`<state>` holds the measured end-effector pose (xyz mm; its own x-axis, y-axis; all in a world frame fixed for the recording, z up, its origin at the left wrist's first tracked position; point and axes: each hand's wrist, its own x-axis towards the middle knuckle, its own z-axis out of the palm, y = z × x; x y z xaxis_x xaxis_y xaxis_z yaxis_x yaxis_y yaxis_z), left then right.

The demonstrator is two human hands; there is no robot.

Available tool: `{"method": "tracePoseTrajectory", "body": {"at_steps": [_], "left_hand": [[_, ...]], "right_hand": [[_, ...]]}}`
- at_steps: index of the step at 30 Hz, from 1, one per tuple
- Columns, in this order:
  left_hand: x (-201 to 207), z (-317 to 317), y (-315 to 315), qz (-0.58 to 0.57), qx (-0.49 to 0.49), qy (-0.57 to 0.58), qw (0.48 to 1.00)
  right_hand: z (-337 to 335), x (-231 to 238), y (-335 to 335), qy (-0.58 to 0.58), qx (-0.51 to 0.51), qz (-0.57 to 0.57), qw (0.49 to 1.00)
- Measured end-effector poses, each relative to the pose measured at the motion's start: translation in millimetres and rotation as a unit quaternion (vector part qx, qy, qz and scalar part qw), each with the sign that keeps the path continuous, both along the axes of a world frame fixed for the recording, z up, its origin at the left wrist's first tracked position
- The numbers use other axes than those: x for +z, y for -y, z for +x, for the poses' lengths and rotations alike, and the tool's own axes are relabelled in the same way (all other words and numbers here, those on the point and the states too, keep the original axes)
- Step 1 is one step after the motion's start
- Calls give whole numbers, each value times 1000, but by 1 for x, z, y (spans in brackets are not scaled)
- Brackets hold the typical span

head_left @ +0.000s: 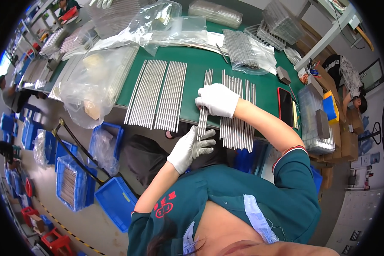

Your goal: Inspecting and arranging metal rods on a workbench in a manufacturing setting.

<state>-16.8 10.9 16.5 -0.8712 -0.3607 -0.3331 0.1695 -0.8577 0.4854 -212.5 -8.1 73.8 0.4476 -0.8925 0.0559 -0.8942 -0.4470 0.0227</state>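
Note:
My right hand, in a white glove, is closed round a small bundle of thin metal rods, which stick out above and below the fist. My left hand, gloved too, has its fingers spread beside the lower ends of that bundle; whether it touches them I cannot tell. On the green tabletop, two flat rows of similar rods lie to the left. Another row of rods lies under and beside my right wrist, overhanging the table's near edge.
Plastic bags cover stacked rods at left. Wrapped rods lie at the back. A red-edged phone and a grey block sit at right, near clear boxes. Blue crates stand on the floor. A person bends at far right.

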Motion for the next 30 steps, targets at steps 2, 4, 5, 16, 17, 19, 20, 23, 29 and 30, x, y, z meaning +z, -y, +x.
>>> {"method": "tracePoseTrajectory", "body": {"at_steps": [2,4,5,16,17,19,20,23,29,30], "left_hand": [[-7,-4,3,7,-3,-7,1000],[-21,-7,4,3,-9,-3,1000],[-19,-8,2,-2,-13,5,1000],[-33,43,22,-135,57,76,986],[-26,46,24,-138,101,104,980],[-20,45,32,-119,119,139,976],[-16,44,36,-122,117,149,974],[-16,40,42,-100,101,153,978],[-25,35,43,-48,110,108,987],[-24,34,43,-20,119,94,988]], "right_hand": [[0,7,-2,19,-14,55,998],[1,18,-5,38,-31,149,988],[-1,21,-6,49,-46,169,983],[-12,13,-22,16,-132,34,990],[-9,16,-22,18,-144,39,989],[-5,12,-23,50,-128,14,990],[-3,10,-23,82,-111,-12,990],[2,1,-24,58,-100,33,993],[-2,6,-33,194,-142,-14,971],[0,11,-35,217,-194,7,957]]}}
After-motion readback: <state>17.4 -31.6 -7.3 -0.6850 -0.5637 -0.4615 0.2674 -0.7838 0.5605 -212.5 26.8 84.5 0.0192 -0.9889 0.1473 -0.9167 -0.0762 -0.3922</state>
